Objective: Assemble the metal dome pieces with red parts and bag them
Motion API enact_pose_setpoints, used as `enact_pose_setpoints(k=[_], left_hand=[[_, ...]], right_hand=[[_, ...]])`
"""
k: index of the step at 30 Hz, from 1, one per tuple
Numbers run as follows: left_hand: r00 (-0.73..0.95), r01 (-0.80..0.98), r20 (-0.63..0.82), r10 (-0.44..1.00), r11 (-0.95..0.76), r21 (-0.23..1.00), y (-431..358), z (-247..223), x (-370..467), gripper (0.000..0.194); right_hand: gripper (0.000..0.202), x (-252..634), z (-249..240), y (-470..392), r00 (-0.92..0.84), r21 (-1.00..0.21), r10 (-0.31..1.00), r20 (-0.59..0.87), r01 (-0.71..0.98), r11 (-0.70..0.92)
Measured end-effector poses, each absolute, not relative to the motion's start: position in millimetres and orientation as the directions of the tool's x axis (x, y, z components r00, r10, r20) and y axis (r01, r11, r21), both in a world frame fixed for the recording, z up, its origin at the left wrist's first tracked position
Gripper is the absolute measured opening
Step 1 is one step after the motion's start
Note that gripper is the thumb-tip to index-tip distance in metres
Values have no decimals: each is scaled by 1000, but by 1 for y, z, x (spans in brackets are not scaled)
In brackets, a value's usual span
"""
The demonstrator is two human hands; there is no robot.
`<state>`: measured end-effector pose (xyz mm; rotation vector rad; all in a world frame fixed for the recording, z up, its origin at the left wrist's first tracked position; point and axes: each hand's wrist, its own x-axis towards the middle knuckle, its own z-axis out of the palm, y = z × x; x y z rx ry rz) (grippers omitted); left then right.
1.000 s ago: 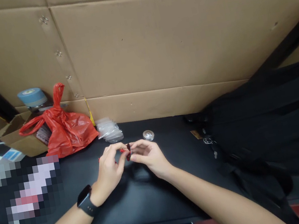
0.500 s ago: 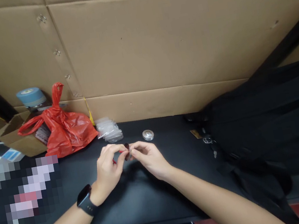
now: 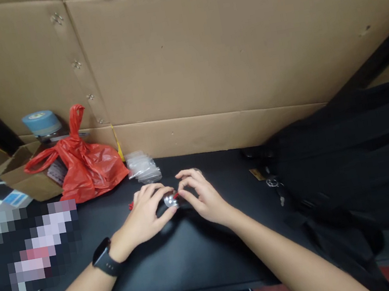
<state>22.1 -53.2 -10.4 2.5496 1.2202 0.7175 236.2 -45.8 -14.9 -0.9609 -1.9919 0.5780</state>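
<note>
Black tabletop (image 3: 207, 261) spreads below both hands; left hand (image 3: 147, 216) grasps a shiny disc (image 3: 170, 200) by its rim, between thumb and fingers; right hand (image 3: 206, 197) pinches a red strand (image 3: 175, 195) at the disc's face; steadying the edge and guiding the strand gently, without tugging, suits such small work.

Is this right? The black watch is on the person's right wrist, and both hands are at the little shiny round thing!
Not quite: the black watch is on the left wrist, as the head view shows. The left hand and right hand are both at the shiny round thing.
</note>
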Motion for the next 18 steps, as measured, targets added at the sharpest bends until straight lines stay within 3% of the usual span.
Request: enact_pose_setpoints(k=[4, 6, 10, 14, 18], left_hand=[[489, 703, 321, 811, -584, 406, -38, -2, -5, 44], [442, 717, 356, 824, -563, 412, -30, 4, -25, 33], [577, 695, 265, 773, -635, 338, -22, 9, -51, 21], [663, 665, 186, 725, -684, 300, -24, 1, -46, 14], [670, 654, 210, 712, -700, 288, -26, -11, -35, 10]], right_hand=[[9, 246, -15, -42, -548, -528, 722, 422, 498, 687], [11, 249, -13, -42, -619, -515, 701, 355, 496, 699], [20, 256, -10, -38, -677, -526, 680, 280, 484, 699], [16, 265, -20, -25, -476, -416, 814, 332, 701, 580], [31, 279, -38, -8, -251, -328, 891, 378, 864, 382]])
